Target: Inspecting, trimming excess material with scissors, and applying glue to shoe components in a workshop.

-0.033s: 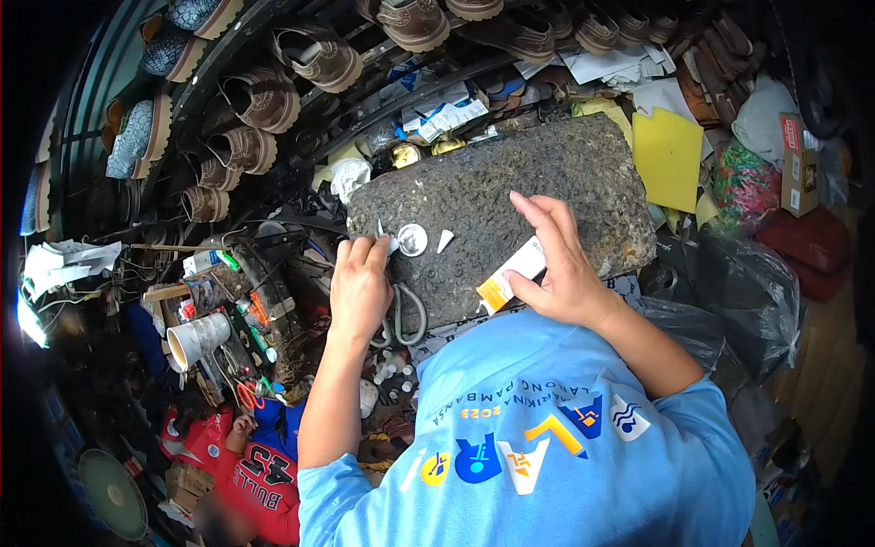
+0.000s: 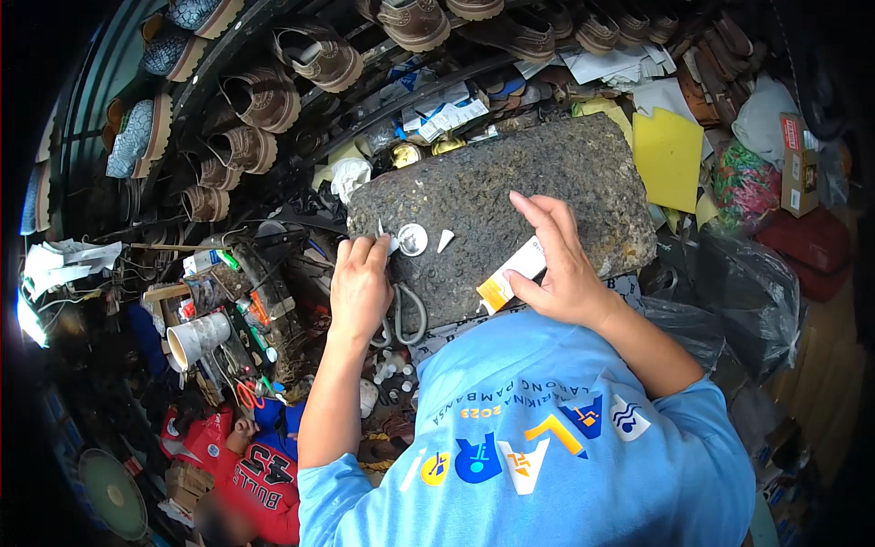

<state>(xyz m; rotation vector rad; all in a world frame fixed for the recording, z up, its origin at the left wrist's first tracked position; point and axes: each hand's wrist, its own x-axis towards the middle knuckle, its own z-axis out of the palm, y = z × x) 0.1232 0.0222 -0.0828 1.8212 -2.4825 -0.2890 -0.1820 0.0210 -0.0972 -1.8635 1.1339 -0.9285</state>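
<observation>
A rough dark stone-like block lies in front of me. Over its left end, my left hand has its fingertips pinched together, and a bit of white shows beside them; what they hold is hidden. Just right of those fingers are a small round white lid-like piece and a small white cone. Grey looped handles, like those of scissors, rest by that hand at the block's near edge. My right hand grips a small white-and-orange box under its thumb, with the other fingers stretched out.
Brown shoes line racks at the far left and back. A cluttered tool stand with a white cup is at left. A yellow sheet and black plastic bags lie right. Another person in red is at lower left.
</observation>
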